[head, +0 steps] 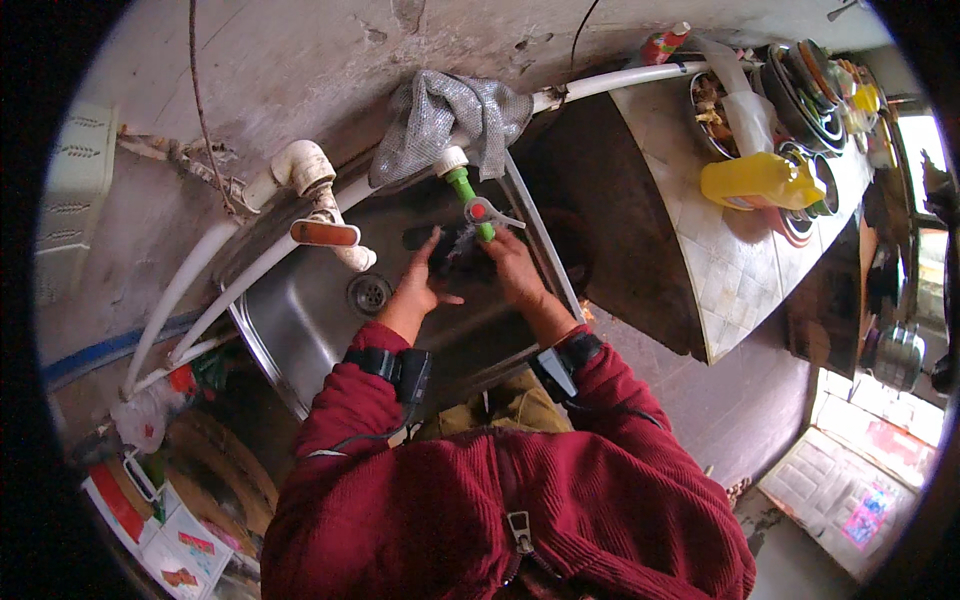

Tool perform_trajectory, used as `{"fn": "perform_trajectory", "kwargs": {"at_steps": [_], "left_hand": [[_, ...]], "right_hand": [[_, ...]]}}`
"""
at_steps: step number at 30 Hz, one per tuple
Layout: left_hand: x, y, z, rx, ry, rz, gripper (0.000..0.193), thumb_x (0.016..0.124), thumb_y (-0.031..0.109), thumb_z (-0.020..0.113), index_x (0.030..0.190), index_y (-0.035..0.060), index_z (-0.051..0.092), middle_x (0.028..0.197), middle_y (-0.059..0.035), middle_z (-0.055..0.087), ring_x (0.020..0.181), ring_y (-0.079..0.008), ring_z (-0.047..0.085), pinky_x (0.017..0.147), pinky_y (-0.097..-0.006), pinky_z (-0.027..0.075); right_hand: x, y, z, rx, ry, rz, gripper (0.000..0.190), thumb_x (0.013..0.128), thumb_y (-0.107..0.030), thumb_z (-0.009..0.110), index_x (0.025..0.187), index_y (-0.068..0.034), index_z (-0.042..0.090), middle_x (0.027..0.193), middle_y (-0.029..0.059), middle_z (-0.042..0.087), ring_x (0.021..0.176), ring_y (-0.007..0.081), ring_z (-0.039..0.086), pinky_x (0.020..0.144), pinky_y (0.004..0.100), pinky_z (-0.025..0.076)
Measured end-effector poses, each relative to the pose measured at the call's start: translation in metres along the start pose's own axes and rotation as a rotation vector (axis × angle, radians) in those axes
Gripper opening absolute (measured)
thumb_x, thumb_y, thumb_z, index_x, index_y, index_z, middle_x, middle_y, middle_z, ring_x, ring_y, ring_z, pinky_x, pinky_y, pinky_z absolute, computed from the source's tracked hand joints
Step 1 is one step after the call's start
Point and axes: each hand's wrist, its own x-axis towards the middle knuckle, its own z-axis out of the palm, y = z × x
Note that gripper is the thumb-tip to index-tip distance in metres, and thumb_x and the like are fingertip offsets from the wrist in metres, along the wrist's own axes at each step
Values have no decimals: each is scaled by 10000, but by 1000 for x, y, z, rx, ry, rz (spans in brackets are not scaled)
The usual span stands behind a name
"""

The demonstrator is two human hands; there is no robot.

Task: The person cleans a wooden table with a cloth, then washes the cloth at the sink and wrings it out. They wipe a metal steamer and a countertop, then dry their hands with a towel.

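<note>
Both hands are over a stainless steel sink point(300, 322). A green tap point(463, 184) with a grey lever and red centre points down over it, and what looks like water splashes beneath its spout. My right hand point(517, 266) is at the spout, its fingertips close to the green end; whether they touch cannot be told. To the left, my left hand point(416, 281) is held with its fingers apart and nothing in it. A dark object point(420, 238), unclear in shape, lies behind the left fingertips. The sink's drain point(368, 293) shows beside the left wrist.
A white tap with an orange handle point(324, 233) juts over the sink's left side. Bubble-wrap-like sheeting point(450, 124) drapes the white pipe behind. On the right, a tiled counter point(705, 255) holds a yellow jug point(757, 181), bowls and pans. A whitish pipe point(180, 277) runs along the left wall.
</note>
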Motion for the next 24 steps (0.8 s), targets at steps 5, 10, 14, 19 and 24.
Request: {"fn": "perform_trajectory", "kwargs": {"at_steps": [5, 10, 14, 19, 24], "left_hand": [[41, -24, 9, -240, -300, 105, 434, 876, 450, 577, 1158, 121, 603, 1080, -77, 637, 966, -276, 610, 880, -450, 491], [42, -52, 6, -318, 48, 229, 371, 876, 295, 554, 1207, 128, 553, 1187, -113, 581, 1087, -287, 559, 932, -512, 457], [32, -32, -10, -347, -179, 316, 367, 863, 193, 527, 1209, 70, 549, 1212, -127, 569, 1120, -286, 533, 986, -466, 418], [28, -41, 16, -227, -1, 315, 365, 842, 147, 553, 1194, 51, 552, 1193, -118, 575, 1092, -282, 541, 987, -449, 416], [8, -14, 41, -148, -57, 157, 514, 832, 470, 661, 1179, 100, 576, 1145, -69, 609, 1042, -230, 563, 942, -398, 427]], "right_hand": [[5, 21, 17, -827, -47, -337, 367, 849, -256, 624, 1134, -28, 587, 960, 249, 636, 925, 362, 632, 812, 402, 487], [37, 25, 16, -710, 413, -266, 283, 856, -218, 583, 1026, 6, 619, 867, 273, 637, 855, 427, 635, 691, 475, 499], [25, 35, 38, -996, 449, -323, 311, 867, -260, 583, 1039, -6, 627, 889, 254, 656, 867, 409, 642, 738, 449, 506], [36, 32, 25, -606, 402, -155, 325, 872, -283, 566, 1059, -31, 652, 903, 206, 676, 849, 374, 658, 749, 412, 531], [41, 42, 18, -1170, 299, -41, 270, 892, -195, 511, 996, 24, 631, 917, 203, 654, 827, 369, 644, 711, 442, 515]]}}
